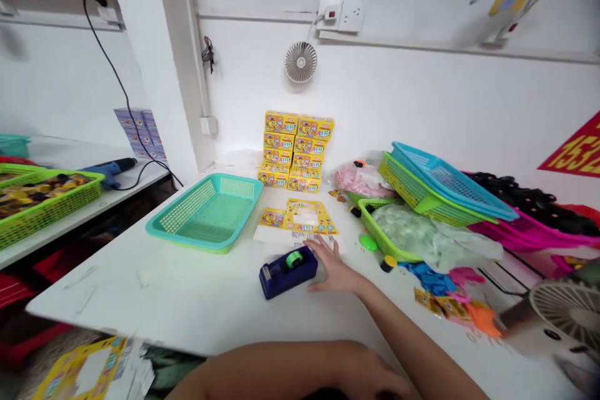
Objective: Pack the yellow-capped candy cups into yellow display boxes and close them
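A dark blue tape dispenser (287, 271) with a green roll (294, 259) stands on the white table. At its right end is my right hand (334, 267), fingers spread around that end; whether they touch it is unclear. Just beyond lie flat, unfolded yellow printed cartons (304, 217), partly over white card. My left forearm crosses the bottom of the view, and my left hand (375, 380) is low at the edge, blurred, with its fingers mostly hidden.
Yellow boxes (295, 153) are stacked by the wall. A turquoise basket (206, 244) sits left. On the right are a green basket (379, 234) with plastic bags, stacked baskets (445, 181), balloon-like scraps and a fan (562, 312). Cartons (84, 369) lie below the table's left edge.
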Demonstrator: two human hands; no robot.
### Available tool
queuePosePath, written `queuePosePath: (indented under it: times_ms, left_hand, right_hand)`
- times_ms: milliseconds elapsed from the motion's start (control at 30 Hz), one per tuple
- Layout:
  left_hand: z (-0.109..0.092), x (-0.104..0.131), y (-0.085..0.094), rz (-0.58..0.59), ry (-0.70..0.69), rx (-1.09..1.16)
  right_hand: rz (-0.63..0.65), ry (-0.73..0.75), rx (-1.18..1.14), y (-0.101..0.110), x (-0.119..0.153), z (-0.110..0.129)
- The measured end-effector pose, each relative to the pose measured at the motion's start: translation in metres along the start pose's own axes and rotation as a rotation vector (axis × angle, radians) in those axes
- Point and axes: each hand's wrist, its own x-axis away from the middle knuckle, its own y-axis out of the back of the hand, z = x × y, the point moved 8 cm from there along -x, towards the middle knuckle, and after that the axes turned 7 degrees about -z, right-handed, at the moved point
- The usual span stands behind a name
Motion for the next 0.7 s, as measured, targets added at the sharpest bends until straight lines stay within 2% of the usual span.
queuePosePath:
  times_ms: [67, 100, 133, 167, 200, 233, 300, 367, 433, 500, 567, 700]
  left_hand:
    - [-0.012, 0.022, -0.005, -0.092, -0.04, -0.217]
    - [-0.024, 0.042, 0.0, -0.222, -0.08, -0.35]
    - [-0.038, 0.068, 0.012, -0.412, -0.113, -0.465]
    - [-0.051, 0.102, 0.032, -0.695, -0.092, -0.608]
    - [-0.057, 0.147, 0.055, -1.014, 0.061, -0.763]
    - [-0.06, 0.19, 0.071, -1.219, 0.215, -0.82]
    - [-0.061, 0.269, 0.097, -1.494, 0.462, -0.889]
    - [-0.059, 0.335, 0.121, -1.653, 0.681, -0.963]
    - [-0.054, 0.385, 0.143, -1.72, 0.891, -1.029]
    - [-0.048, 0.416, 0.161, -1.669, 1.058, -1.07]
    - [-0.042, 0.431, 0.175, -1.552, 1.153, -1.097]
    - [-0.028, 0.439, 0.192, -1.368, 1.246, -1.15]
  right_hand:
    - [-0.03, 0.026, -0.04, -0.003, -0.013, 0.0]
    - [-0.052, 0.037, -0.065, -0.005, -0.016, -0.001]
    - [-0.076, 0.047, -0.094, -0.007, -0.018, -0.002]
    - [-0.103, 0.058, -0.127, -0.01, -0.018, -0.003]
    - [-0.133, 0.069, -0.165, -0.013, -0.016, -0.005]
    - [-0.162, 0.08, -0.207, -0.016, -0.013, -0.006]
    - [-0.22, 0.102, -0.305, -0.023, -0.007, -0.009]
    - [-0.262, 0.114, -0.406, -0.03, -0.001, -0.012]
    - [-0.274, 0.117, -0.499, -0.039, 0.001, -0.015]
    - [-0.268, 0.115, -0.576, -0.045, 0.001, -0.018]
    - [-0.263, 0.108, -0.633, -0.049, 0.0, -0.02]
    - [-0.261, 0.104, -0.682, -0.052, -0.001, -0.023]
